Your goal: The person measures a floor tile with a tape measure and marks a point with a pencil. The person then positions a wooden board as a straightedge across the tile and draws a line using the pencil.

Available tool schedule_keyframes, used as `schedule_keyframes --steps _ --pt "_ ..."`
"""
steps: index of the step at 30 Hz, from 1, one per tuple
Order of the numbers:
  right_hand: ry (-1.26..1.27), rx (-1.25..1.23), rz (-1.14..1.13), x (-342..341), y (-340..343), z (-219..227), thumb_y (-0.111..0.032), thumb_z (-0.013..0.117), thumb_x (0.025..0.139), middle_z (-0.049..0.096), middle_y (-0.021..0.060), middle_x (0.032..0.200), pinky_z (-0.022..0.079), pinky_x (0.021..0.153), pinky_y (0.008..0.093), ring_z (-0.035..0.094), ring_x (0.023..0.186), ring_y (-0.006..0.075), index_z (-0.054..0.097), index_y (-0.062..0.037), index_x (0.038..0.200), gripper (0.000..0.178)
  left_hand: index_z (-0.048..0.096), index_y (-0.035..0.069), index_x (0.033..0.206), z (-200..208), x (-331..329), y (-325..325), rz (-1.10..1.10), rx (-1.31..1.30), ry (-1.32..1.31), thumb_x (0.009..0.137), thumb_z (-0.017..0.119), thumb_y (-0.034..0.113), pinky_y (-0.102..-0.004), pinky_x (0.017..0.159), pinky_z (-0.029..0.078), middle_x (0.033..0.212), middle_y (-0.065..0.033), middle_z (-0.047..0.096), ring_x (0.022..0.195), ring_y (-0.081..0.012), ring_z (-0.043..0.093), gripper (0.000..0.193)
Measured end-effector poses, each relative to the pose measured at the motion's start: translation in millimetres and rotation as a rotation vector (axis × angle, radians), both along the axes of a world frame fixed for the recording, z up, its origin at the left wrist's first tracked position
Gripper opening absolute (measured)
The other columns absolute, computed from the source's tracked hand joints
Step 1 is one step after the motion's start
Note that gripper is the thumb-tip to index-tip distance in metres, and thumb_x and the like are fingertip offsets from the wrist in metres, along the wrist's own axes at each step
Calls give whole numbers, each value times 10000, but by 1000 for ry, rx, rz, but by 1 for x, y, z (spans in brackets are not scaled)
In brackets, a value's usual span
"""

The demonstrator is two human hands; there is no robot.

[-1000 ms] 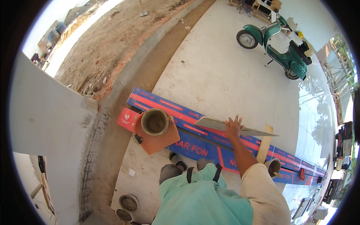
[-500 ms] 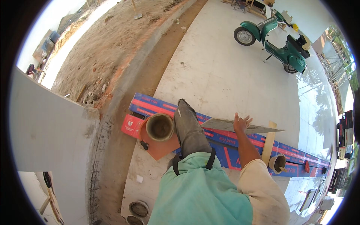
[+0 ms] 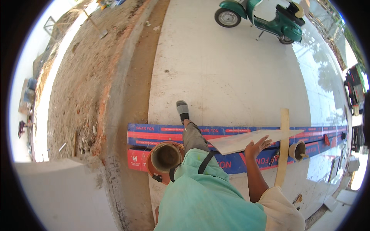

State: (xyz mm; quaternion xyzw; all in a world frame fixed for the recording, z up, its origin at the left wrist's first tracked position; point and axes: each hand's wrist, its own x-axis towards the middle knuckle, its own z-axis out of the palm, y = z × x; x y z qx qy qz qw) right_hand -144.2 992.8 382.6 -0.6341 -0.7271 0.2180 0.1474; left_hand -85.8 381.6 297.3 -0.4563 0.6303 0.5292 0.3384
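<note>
My right hand (image 3: 257, 148) is stretched out with its fingers apart and nothing wrapped in them. It overlaps the near edge of a pale, pointed slab (image 3: 243, 139); whether it touches the slab cannot be made out. The slab lies across long blue and red cartons (image 3: 169, 133), its narrow tip reaching over a wooden strip (image 3: 284, 154). My left hand is not in view. Close to my left side stands a round grey-rimmed bucket (image 3: 166, 157) with an orange piece around and below it.
A small bucket (image 3: 297, 151) stands right of the wooden strip. One sandalled foot (image 3: 182, 107) is on the pale floor beyond the cartons. A green scooter (image 3: 266, 23) is parked farther off. Bare soil with a low concrete edge (image 3: 115, 88) runs along the left.
The view has turned and moved, so the cartons now lie nearly level. One leg reaches farther beyond them, showing the foot. More of the slab's face shows beside my right hand.
</note>
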Motion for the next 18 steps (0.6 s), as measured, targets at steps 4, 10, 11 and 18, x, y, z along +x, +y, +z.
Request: schedule_keyframes --steps 4,10,11,18 --pt "-69 18 -212 -6 -2 -3 -25 589 851 -26 325 1517 140 1154 457 8 1420 460 3 2 1493 870 560 96 1068 92 -350 117 -388 123 391 934 592 331 -233 638 399 942 -2 618 795 -96 559 273" --pt "-189 -264 -848 -16 -1 2 -66 605 870 432 333 1338 396 1017 409 452 1250 423 237 81 1411 671 424 82 1386 187 -700 303 -571 -27 713 959 518 416 -360 958 395 1318 -161 532 1202 -273 511 550" --pt "-238 -288 -891 -6 -7 -6 -72 606 872 476 326 1295 417 991 412 498 1204 417 279 82 1387 629 419 80 1388 191 -723 313 -576 -34 701 958 517 421 -365 968 391 1319 -168 527 1208 -278 503 558" --pt "-176 -289 -1052 -41 -5 -15 -91 610 869 573 302 1167 468 912 423 576 1101 412 419 58 1279 476 501 59 1175 114 -739 269 -709 -248 166 939 540 374 -282 545 419 1017 -125 581 843 -209 584 396"
